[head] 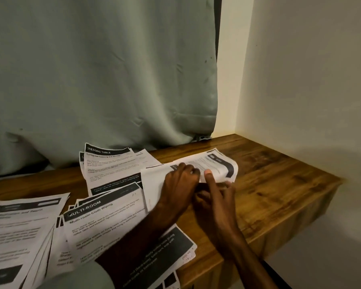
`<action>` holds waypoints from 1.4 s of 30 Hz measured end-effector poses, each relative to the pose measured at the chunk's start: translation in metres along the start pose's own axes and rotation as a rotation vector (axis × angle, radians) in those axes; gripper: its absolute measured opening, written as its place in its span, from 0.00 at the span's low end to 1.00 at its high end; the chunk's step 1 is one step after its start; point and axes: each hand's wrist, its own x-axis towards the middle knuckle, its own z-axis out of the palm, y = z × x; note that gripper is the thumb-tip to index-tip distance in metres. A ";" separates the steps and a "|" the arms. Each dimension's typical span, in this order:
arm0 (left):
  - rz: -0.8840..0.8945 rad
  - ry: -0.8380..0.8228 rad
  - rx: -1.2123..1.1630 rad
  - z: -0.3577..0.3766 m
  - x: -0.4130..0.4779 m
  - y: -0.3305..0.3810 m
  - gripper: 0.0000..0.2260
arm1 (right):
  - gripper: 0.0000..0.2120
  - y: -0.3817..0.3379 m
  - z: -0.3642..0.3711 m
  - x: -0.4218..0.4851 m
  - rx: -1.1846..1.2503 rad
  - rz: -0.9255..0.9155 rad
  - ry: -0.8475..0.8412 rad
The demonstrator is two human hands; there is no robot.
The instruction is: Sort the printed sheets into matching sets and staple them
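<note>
A set of printed sheets (215,163) lies on the wooden table (279,184) right of centre, its far right end curling upward. My left hand (179,180) lies on top of this set with its fingers curled down onto the paper. My right hand (215,192) pinches the set's near edge, thumb on top and fingers tucked below. Other sheets are spread out: a "DRESSING TABLE" pile (111,165) at the back, a "MULTI-ROOM" pile (104,222) in front, and a fanned pile (19,232) at the left. No stapler is visible.
A green curtain (102,76) hangs behind the table and touches its back edge. A cream wall (311,80) closes the right side. The table's right edge (300,213) drops off close to my right forearm. Bare wood shows to the right of the held set.
</note>
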 end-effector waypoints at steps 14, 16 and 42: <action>-0.115 0.024 -0.725 -0.037 0.027 -0.073 0.29 | 0.07 -0.067 -0.006 0.058 -0.248 -0.325 0.079; -0.290 0.134 -0.860 -0.050 0.026 -0.096 0.37 | 0.07 -0.095 0.003 0.056 -0.288 -0.373 -0.176; -0.672 0.435 -1.290 -0.029 0.008 -0.225 0.07 | 0.15 -0.009 0.090 0.107 0.158 0.031 -0.294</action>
